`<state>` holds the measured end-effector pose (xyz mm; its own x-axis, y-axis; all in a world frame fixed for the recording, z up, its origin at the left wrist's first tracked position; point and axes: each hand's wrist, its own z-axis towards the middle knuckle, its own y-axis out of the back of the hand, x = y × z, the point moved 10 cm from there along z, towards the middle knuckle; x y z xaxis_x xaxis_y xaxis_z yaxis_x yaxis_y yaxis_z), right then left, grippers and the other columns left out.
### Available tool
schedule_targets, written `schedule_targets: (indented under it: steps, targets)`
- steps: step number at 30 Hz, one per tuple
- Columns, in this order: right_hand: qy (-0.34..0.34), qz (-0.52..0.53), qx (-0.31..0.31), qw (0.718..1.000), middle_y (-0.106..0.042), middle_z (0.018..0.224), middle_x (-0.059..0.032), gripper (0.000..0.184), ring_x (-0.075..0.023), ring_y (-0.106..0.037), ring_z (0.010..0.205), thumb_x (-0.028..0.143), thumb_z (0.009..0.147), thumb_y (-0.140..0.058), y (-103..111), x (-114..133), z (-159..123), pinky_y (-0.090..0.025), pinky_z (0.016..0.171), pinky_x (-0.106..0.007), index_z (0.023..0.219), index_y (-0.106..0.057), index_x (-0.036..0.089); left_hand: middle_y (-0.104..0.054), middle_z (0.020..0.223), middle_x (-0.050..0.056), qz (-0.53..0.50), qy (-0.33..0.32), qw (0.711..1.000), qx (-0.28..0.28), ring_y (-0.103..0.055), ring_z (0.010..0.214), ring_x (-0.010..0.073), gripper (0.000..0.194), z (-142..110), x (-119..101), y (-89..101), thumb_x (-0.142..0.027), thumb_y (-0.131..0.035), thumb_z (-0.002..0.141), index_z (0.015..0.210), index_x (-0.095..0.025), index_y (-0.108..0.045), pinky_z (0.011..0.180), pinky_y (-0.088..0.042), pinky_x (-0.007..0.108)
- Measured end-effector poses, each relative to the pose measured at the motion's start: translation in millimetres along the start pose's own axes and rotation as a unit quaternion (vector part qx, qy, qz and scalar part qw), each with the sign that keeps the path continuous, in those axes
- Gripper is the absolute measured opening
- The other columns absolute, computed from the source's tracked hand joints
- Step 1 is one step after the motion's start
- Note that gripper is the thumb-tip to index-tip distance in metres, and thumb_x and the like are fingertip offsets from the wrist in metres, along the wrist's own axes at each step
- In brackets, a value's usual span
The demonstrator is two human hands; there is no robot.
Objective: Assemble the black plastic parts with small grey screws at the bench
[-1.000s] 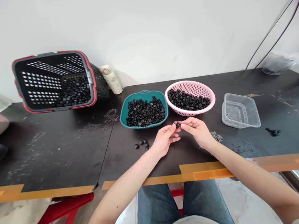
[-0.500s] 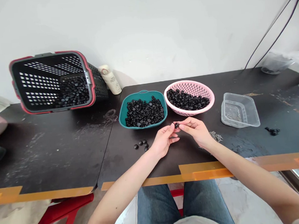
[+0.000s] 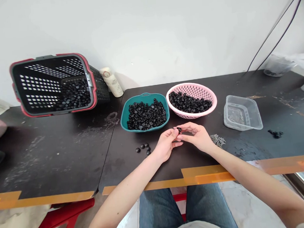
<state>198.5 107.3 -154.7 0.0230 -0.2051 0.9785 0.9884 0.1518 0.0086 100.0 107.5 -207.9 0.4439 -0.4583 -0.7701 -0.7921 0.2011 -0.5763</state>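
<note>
A small round black plastic part [image 3: 179, 129] is pinched between the fingertips of my left hand [image 3: 167, 143] and my right hand [image 3: 197, 137], low over the dark table. The fingers partly cover it. Behind my hands stand a teal basin [image 3: 123, 120] of black disc-shaped parts and a pink basket [image 3: 214, 103] heaped with black parts. Several black round caps [image 3: 147, 148] lie on the table left of my left hand. A pile of small metal pins or screws [image 3: 218, 140] lies beside my right wrist.
A clear plastic tub [image 3: 257, 118] with some metal pieces stands to the right, near a small cluster of black parts [image 3: 275, 133]. At the back left are a tilted grey-and-red basket [image 3: 95, 83] and a white bottle [image 3: 114, 85]. Orange tape [image 3: 198, 171] runs along the front edge.
My right fingers have shifted around the black part, the thumb now lower, so more of the part shows. The camera view has moved slightly.
</note>
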Motion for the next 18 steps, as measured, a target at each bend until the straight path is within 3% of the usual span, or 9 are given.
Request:
schedule_targets:
  steps: [8,13,18]
  targets:
    - [0.06,-0.018,0.01,0.998,-0.068,0.105,-0.0038,0.028,-0.0212,-0.062,0.099,0.028,0.073,-0.077,3,10,3,-0.049,0.092,-0.037,0.1,-0.071,0.026,-0.054,0.061,-0.003,-0.013,0.022,0.999,0.046,-0.052,0.054,0.0054,0.045,-1,3,-8.9,-0.05,-0.079,0.063,0.078,-0.012,-0.059,0.056,-0.057,0.02]
    - [0.081,-0.009,-0.003,0.997,-0.066,0.096,-0.002,0.023,-0.0194,-0.062,0.092,0.026,0.072,-0.078,7,13,2,-0.05,0.087,-0.035,0.094,-0.072,0.028,-0.054,0.068,-0.002,0.021,-0.02,0.999,0.025,-0.052,0.057,0.0059,0.043,-2,-13,-7.4,-0.054,-0.068,0.073,0.076,-0.013,-0.06,0.054,-0.057,0.021]
    - [0.119,-0.047,0.004,0.992,-0.062,0.094,-0.0019,0.026,-0.0182,-0.059,0.091,0.025,0.074,-0.077,6,22,1,-0.049,0.086,-0.035,0.099,-0.072,0.03,-0.054,0.065,-0.003,0.068,-0.039,0.996,0.051,-0.051,0.057,0.0055,0.039,-4,-17,-12.4,-0.049,-0.072,0.072,0.078,-0.012,-0.062,0.056,-0.056,0.02]
